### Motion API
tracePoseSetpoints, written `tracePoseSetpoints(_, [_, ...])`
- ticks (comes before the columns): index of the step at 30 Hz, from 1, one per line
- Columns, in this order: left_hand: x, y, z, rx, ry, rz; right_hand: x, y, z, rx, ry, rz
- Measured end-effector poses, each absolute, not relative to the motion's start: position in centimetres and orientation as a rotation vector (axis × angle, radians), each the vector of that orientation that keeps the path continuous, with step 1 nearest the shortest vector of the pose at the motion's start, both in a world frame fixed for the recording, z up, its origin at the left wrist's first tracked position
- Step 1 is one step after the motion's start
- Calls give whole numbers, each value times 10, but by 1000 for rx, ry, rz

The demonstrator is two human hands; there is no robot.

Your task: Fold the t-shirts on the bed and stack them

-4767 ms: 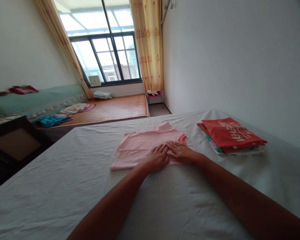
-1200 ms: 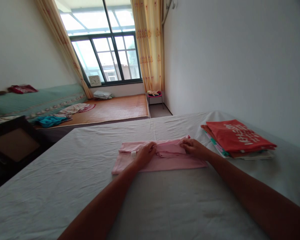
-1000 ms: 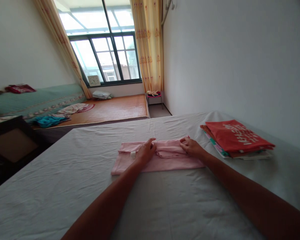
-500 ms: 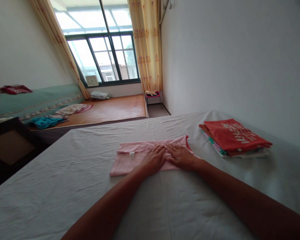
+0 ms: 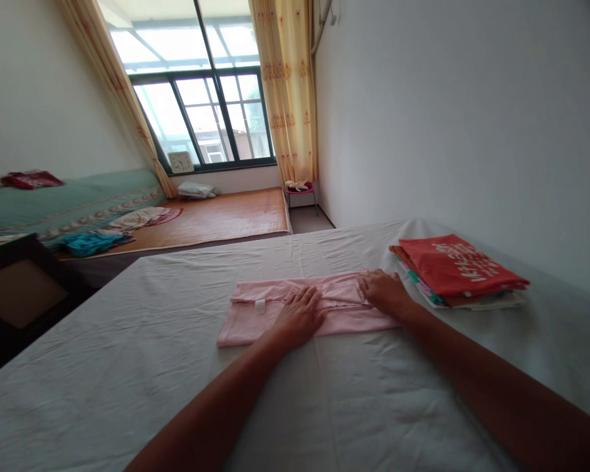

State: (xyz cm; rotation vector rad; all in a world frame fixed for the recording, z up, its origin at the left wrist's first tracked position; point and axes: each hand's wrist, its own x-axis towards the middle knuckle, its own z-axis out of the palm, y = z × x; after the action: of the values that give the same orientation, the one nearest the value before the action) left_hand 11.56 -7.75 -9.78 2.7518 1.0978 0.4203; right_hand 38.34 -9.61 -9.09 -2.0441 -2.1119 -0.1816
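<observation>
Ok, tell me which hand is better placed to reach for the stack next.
Likely the right hand: it's nearer the stack; the left hand lies farther off, spread on the pink top.

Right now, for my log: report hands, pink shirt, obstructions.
Left hand flat on folded pink shirt. Right hand on its right part, fingers bent, grip unclear. Only hands cover it; red-topped clothes stack apart, to the right.

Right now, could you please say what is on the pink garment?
The left hand, the right hand and a white label; the pink garment beneath the hands is covered.
</observation>
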Motion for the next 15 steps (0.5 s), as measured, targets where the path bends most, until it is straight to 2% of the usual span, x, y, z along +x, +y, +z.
tracePoseSetpoints(3, [114, -77, -97, 2741, 1067, 450, 398, -93, -87, -2033, -1980, -287])
tracePoseSetpoints(6, [114, -76, -96, 2745, 1061, 454, 400, -90, -90, -1769, -2062, -309])
tracePoseSetpoints(15, [114, -76, -94, 2780, 1042, 505, 365, -103, -97, -1258, -2531, 30])
